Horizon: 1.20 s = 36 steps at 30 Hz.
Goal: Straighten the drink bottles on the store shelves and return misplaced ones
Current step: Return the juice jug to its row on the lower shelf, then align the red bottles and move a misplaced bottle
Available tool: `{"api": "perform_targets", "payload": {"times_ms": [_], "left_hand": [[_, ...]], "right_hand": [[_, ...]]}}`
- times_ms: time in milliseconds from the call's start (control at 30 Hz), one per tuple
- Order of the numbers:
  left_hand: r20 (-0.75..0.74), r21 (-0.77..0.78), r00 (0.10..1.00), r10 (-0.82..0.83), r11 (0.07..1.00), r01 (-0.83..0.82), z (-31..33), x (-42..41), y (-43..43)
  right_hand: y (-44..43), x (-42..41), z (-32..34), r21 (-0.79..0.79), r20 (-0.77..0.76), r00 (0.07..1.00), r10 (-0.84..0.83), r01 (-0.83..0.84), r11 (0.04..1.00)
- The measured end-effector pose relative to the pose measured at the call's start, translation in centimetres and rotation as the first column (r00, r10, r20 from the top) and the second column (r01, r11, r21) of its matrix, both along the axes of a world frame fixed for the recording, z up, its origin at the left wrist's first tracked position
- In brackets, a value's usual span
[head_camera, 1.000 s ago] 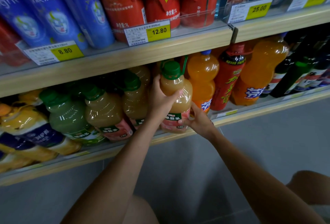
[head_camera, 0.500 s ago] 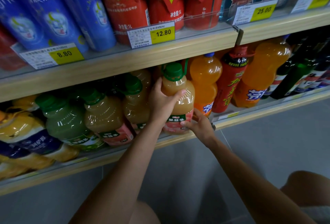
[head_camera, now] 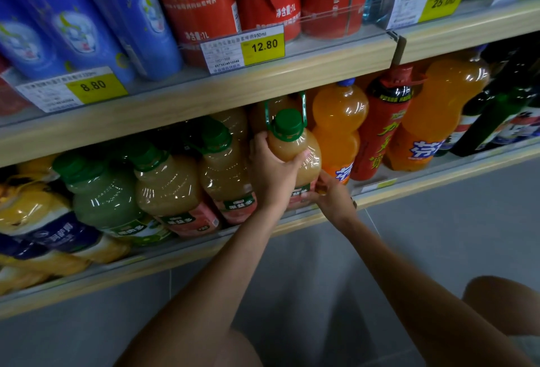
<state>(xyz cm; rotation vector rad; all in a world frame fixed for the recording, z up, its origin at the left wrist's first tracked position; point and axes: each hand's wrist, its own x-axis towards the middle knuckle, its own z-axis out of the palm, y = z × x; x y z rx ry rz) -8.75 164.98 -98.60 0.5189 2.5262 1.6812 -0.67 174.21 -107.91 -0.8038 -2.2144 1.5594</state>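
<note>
A pale peach juice bottle (head_camera: 292, 147) with a green cap and green carry handle stands upright at the front of the lower shelf (head_camera: 321, 217). My left hand (head_camera: 274, 173) grips its body from the left, thumb across the front. My right hand (head_camera: 330, 194) holds its lower label from the right, fingers curled round the base. Two more peach juice bottles (head_camera: 169, 191) and a green juice bottle (head_camera: 102, 200) lean to its left. An orange soda bottle (head_camera: 339, 130) stands just to its right.
A red-labelled bottle (head_camera: 385, 121), a second orange soda (head_camera: 438, 115) and dark green bottles (head_camera: 496, 121) fill the shelf's right end. Yellow drink bottles (head_camera: 38, 220) lie at the far left. The upper shelf (head_camera: 263, 86) carries blue and red cartons with price tags. Grey floor lies below.
Both hands stay on the same juice bottle. My left thumb has slid higher across its shoulder, and the view has shifted slightly down.
</note>
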Motion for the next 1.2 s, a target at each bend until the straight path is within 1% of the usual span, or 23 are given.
{"api": "perform_targets", "payload": {"times_ms": [100, 200, 233, 300, 367, 433, 533, 667, 767, 833, 900, 1033, 1133, 1200], "left_hand": [[0.021, -0.062, 1.0, 0.004, 0.998, -0.003, -0.3, -0.1, 0.1], [0.032, -0.123, 0.999, -0.029, 0.992, 0.032, -0.2, -0.4, 0.1], [0.018, -0.16, 0.999, -0.039, 0.986, 0.041, -0.2, -0.4, 0.1], [-0.036, -0.286, 0.998, -0.045, 0.958, 0.033, -0.3, 0.3, -0.2], [-0.135, -0.441, 0.988, -0.076, 0.898, 0.009, -0.6, 1.1, -0.9], [-0.238, -0.566, 0.961, -0.141, 0.824, -0.02, -0.9, 1.6, -2.0], [-0.304, -0.689, 0.927, -0.219, 0.722, -0.056, -1.1, 1.8, -3.6], [-0.298, -0.807, 0.911, -0.285, 0.584, -0.081, -1.3, 3.0, -4.5], [-0.263, -0.892, 0.894, -0.364, 0.444, -0.082, -1.0, 4.0, -4.3], [-0.252, -0.917, 0.87, -0.424, 0.391, -0.074, -0.7, 4.7, -3.9], [-0.256, -0.914, 0.848, -0.463, 0.402, -0.057, -0.3, 5.7, -3.2], [-0.34, -0.871, 0.769, -0.542, 0.49, -0.04, 1.5, 7.5, 0.1], [-0.356, -0.845, 0.746, -0.563, 0.535, 0.001, 3.7, 8.7, 4.0], [-0.428, -0.828, 0.684, -0.591, 0.56, -0.033, 4.8, 9.3, 6.4]], "right_hand": [[0.0, -0.1, 0.0, 0.144, 0.101, 0.995, -0.002, -0.013, 0.989], [0.2, -0.3, 0.5, 0.215, 0.19, 0.982, 0.006, -0.048, 0.976], [0.2, -0.3, 0.6, 0.247, 0.237, 0.972, 0.0, -0.06, 0.967], [0.1, -0.1, 0.7, 0.333, 0.323, 0.946, -0.038, -0.076, 0.94], [0.0, 0.3, 0.7, 0.457, 0.368, 0.927, -0.076, -0.108, 0.883], [0.1, 0.8, 0.8, 0.56, 0.406, 0.909, -0.092, -0.167, 0.812], [0.6, 1.9, 1.3, 0.63, 0.463, 0.882, -0.086, -0.26, 0.732], [1.5, 4.0, 2.3, 0.679, 0.482, 0.873, -0.079, -0.316, 0.663], [2.7, 5.7, 3.5, 0.698, 0.505, 0.859, -0.087, -0.347, 0.626], [3.7, 7.1, 4.2, 0.702, 0.508, 0.857, -0.086, -0.354, 0.618], [5.1, 8.7, 4.9, 0.698, 0.5, 0.862, -0.088, -0.341, 0.63], [8.3, 11.4, 6.6, 0.702, 0.482, 0.867, -0.127, -0.296, 0.648], [10.0, 12.7, 7.7, 0.703, 0.469, 0.871, -0.145, -0.269, 0.658], [10.8, 13.2, 8.2, 0.717, 0.432, 0.888, -0.157, -0.232, 0.658]]}}
